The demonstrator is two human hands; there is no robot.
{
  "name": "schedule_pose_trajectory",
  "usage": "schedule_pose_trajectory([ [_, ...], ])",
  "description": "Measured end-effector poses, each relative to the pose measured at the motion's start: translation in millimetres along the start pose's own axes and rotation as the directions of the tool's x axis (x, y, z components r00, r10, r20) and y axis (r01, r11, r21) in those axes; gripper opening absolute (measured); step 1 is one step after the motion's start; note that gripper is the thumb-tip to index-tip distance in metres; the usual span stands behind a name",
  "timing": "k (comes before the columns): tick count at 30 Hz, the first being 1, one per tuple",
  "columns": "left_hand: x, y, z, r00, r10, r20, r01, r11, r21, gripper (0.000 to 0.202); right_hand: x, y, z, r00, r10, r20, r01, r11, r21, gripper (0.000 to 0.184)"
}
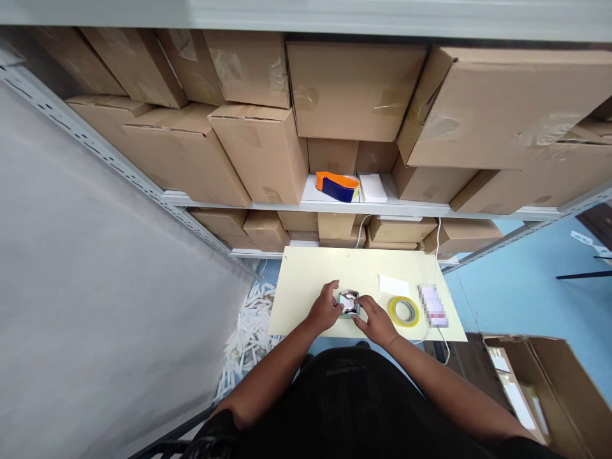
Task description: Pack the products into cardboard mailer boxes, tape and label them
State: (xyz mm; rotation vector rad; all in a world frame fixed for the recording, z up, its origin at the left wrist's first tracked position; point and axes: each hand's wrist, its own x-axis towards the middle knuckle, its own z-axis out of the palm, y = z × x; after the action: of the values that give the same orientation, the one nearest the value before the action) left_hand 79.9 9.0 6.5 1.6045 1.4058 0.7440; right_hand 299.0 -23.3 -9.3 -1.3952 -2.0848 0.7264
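On the pale yellow tabletop (306,280) sits a small box (349,301) with a green rim and something shiny inside. My left hand (325,308) grips its left side with curled fingers. My right hand (375,319) closes on its right side, fingertips on the box's edge. Both hands meet over the box at the table's middle.
A yellow tape roll (404,311) lies right of my hands, with a white card (393,285) and a blurred item (433,306) close by. Shelves of cardboard boxes (258,153) rise behind; an orange-blue tape dispenser (337,185) sits there. An open carton (535,376) stands lower right; white strips (248,331) litter the floor.
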Motion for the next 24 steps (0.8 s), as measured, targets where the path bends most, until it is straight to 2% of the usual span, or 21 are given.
schedule_pose_trajectory([
  [2, 3, 3, -4.4, 0.995, 0.039, 0.091, -0.041, 0.999, 0.017, 0.056, 0, 3, 0, 0.999, 0.046, 0.000, -0.046, 0.999, -0.013, 0.047],
  [4, 2, 4, -8.1, 0.986, 0.093, 0.141, -0.101, 0.994, 0.052, 0.035, -2, 5, 2, 0.995, 0.102, 0.002, -0.102, 0.995, 0.001, 0.056],
  [6, -3, 3, -9.3, 0.980, 0.149, 0.130, -0.161, 0.982, 0.094, 0.016, -2, 6, 4, 0.991, 0.135, 0.010, -0.135, 0.990, 0.032, 0.059],
  [10, -14, -4, -6.6, 0.974, 0.204, 0.101, -0.214, 0.970, 0.111, 0.018, 1, 6, 6, 0.967, 0.251, 0.039, -0.253, 0.961, 0.115, 0.057],
  [12, -18, -8, -4.9, 0.978, 0.186, 0.094, -0.194, 0.978, 0.081, 0.030, 5, 8, 5, 0.954, 0.292, 0.073, -0.300, 0.938, 0.175, 0.056],
  [15, -23, -12, -2.5, 0.989, 0.135, 0.068, -0.138, 0.990, 0.043, 0.053, 12, 14, 2, 0.953, 0.273, 0.133, -0.301, 0.909, 0.288, 0.053],
  [17, -26, -15, 0.0, 0.996, 0.079, 0.045, -0.081, 0.996, 0.043, 0.061, 17, 19, -1, 0.953, 0.262, 0.151, -0.298, 0.896, 0.330, 0.052],
  [21, -29, -18, 8.8, 0.994, -0.100, -0.042, 0.101, 0.994, 0.044, 0.053, 23, 28, -9, 0.931, 0.326, 0.166, -0.363, 0.881, 0.303, 0.046],
  [24, -28, -19, 18.7, 0.984, -0.168, -0.067, 0.170, 0.985, 0.018, 0.053, 23, 40, -14, 0.905, 0.337, 0.260, -0.407, 0.866, 0.292, 0.036],
])
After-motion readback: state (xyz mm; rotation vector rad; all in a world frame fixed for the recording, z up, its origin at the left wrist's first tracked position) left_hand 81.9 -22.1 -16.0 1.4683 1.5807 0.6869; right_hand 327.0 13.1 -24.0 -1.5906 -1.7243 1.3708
